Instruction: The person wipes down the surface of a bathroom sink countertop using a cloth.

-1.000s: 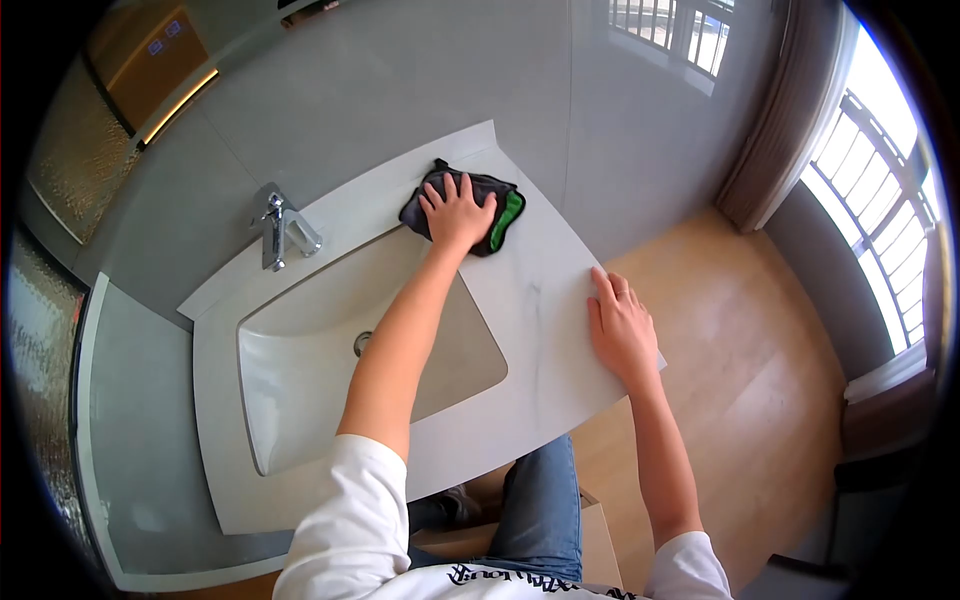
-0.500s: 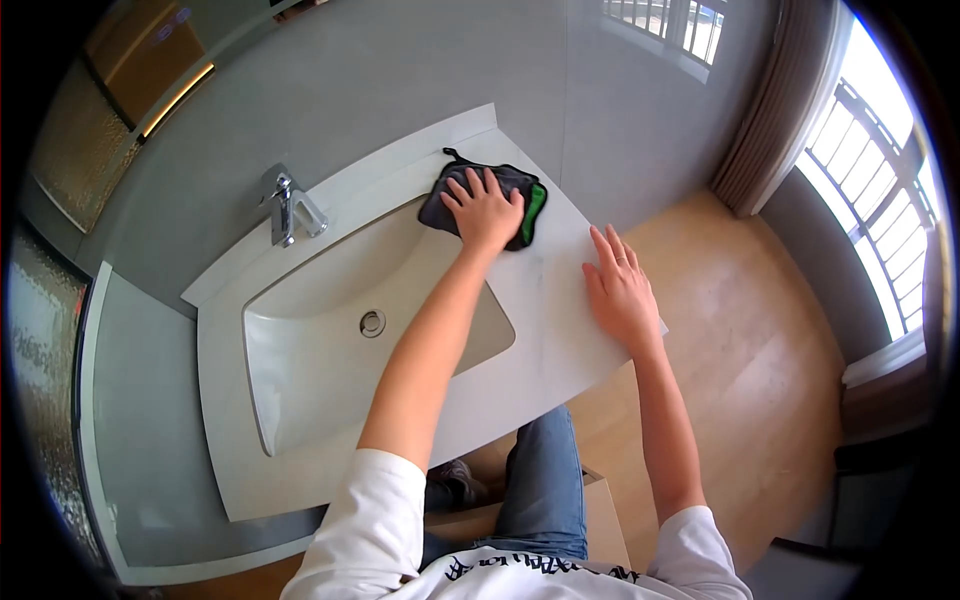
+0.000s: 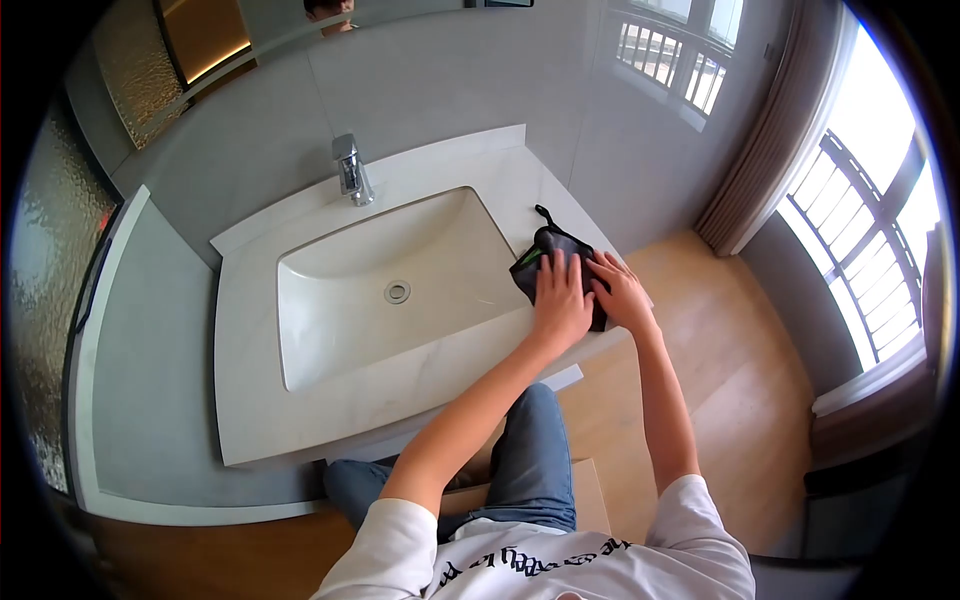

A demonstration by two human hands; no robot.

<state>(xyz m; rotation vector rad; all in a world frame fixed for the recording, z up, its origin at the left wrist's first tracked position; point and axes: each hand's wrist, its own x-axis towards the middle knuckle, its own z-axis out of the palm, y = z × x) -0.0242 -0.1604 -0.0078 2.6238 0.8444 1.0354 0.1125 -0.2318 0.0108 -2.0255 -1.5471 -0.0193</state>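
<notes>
The dark grey cleaning cloth (image 3: 568,243) lies bunched near the front right corner of the vanity countertop (image 3: 538,183), beside the sink basin (image 3: 335,300). The left hand (image 3: 565,306) rests on it, fingers extended; the right hand (image 3: 622,293) touches its right side — whether either pinches fabric, I cannot tell. This looks like folding or gathering — the next move seems to call for a secure edge hold.

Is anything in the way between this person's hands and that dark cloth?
Nothing visible is. The left grip lies right on the dark cloth, and the right grip is at its right-hand edge, with no object showing between. The faucet stands well apart, behind the sink.
</notes>
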